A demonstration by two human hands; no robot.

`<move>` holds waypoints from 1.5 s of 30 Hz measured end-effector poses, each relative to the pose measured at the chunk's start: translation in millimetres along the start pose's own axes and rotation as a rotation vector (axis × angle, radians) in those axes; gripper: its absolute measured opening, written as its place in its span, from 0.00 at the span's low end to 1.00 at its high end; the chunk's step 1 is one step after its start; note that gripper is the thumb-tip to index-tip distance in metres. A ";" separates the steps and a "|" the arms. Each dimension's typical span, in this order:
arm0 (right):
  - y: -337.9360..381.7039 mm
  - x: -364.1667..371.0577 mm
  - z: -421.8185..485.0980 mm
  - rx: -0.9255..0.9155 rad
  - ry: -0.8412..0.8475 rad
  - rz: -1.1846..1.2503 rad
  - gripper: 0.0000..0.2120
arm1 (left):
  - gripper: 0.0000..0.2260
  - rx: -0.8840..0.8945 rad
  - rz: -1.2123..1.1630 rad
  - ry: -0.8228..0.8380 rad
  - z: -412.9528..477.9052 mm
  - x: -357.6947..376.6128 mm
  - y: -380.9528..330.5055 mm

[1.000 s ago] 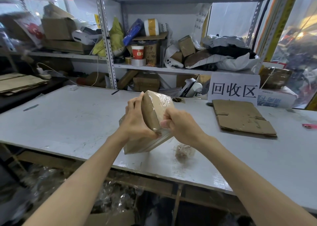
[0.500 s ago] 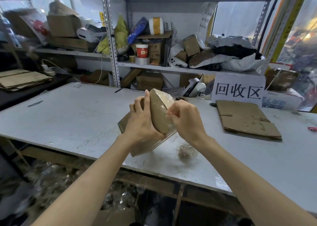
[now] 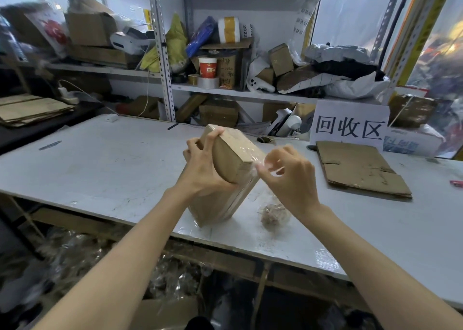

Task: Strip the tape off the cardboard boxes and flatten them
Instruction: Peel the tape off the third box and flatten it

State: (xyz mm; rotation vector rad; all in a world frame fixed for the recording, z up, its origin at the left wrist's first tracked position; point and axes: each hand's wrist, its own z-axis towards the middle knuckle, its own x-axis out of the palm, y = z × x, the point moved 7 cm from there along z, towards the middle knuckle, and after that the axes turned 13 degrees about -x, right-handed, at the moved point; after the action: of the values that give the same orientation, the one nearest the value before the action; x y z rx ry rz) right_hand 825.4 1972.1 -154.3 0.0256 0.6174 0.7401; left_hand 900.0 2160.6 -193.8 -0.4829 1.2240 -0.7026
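A small brown cardboard box [image 3: 234, 154] wrapped in clear tape stands tilted on its lower corner on the white table [image 3: 105, 169]. My left hand [image 3: 200, 171] grips the box from its left side, thumb in front and fingers over the top edge. My right hand [image 3: 288, 179] is just to the right of the box, pinching a strip of clear tape [image 3: 260, 165] that runs from the box's right corner. A wad of stripped tape [image 3: 274, 213] lies on the table below my right hand.
A flattened cardboard box [image 3: 358, 169] lies at the right, in front of a white sign [image 3: 349, 126]. Flat cardboard is stacked on a dark surface at far left [image 3: 30, 110]. Cluttered shelves [image 3: 225, 89] rise behind the table. Plastic scraps fill the space under the table's front edge.
My right hand has come off the box and pulled to the right, drawing clear tape away from its corner. The left hand keeps its grip and the box has turned slightly.
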 end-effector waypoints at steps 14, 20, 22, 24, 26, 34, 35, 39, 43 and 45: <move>-18.8 27.4 5.8 0.442 0.094 0.275 0.12 | 0.50 -0.045 -0.029 -0.048 -3.7 2.5 -7.8; -18.9 25.1 5.5 0.373 0.176 0.391 0.04 | 0.49 -0.014 -0.111 0.032 0.1 -1.4 -7.3; -18.5 21.1 5.4 0.341 0.193 0.422 0.04 | 0.48 -0.003 -0.124 0.063 1.7 -0.3 -11.4; -21.0 18.8 3.8 0.325 0.203 0.442 0.05 | 0.47 0.007 -0.140 0.065 2.4 -0.5 -13.7; -24.0 16.7 1.2 0.346 0.182 0.432 0.10 | 0.47 0.018 -0.147 0.030 0.4 -1.8 -16.0; -28.2 18.9 1.6 0.365 0.128 0.272 0.11 | 0.41 -0.140 -0.183 0.075 3.4 8.1 -10.4; -27.0 20.5 1.3 0.352 0.132 0.274 0.11 | 0.40 -0.166 -0.180 0.068 5.2 8.1 -8.3; -22.9 21.6 -0.2 0.357 0.109 0.323 0.11 | 0.38 -0.233 -0.207 0.074 10.7 6.1 -4.9; -26.5 17.0 1.5 0.398 0.145 0.346 0.14 | 0.37 -0.196 -0.223 0.108 13.8 8.8 -12.4; -27.7 15.1 2.5 0.406 0.173 0.322 0.19 | 0.36 -0.155 -0.224 0.114 14.1 14.3 -21.6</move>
State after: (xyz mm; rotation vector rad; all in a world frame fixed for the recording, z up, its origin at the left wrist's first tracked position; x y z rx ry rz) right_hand 852.7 1961.6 -166.4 0.4479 0.9350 0.9223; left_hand 911.2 2134.9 -184.9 -0.7253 1.3504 -0.8376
